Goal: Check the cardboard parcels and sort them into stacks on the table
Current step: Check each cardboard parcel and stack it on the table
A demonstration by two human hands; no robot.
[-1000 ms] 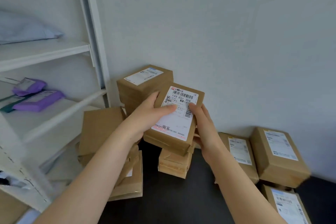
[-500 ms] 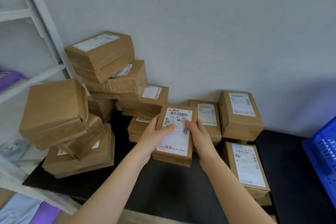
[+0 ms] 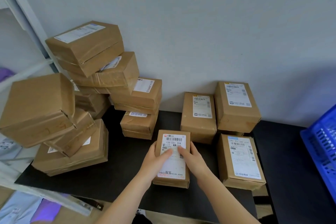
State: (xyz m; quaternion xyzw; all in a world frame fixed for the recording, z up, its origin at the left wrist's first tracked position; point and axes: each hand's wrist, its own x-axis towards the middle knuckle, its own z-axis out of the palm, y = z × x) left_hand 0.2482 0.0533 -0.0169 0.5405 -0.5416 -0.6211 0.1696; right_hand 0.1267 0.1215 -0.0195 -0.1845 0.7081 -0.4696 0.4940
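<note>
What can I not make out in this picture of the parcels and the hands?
Head view only:
- Held parcel: small print on its label is blurred; thumbs of the left hand and right hand cover the middle.
- Its underside: hidden, so touching the table or not is unclear.
- Blue crate: cut off by the right edge.
- Left stack: lower labels hidden by parcels above.

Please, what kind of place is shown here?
Probably a parcel sorting room: taped cardboard parcels with shipping labels stacked on a black table, a white shelving rack at left, a blue plastic crate at right.
</note>
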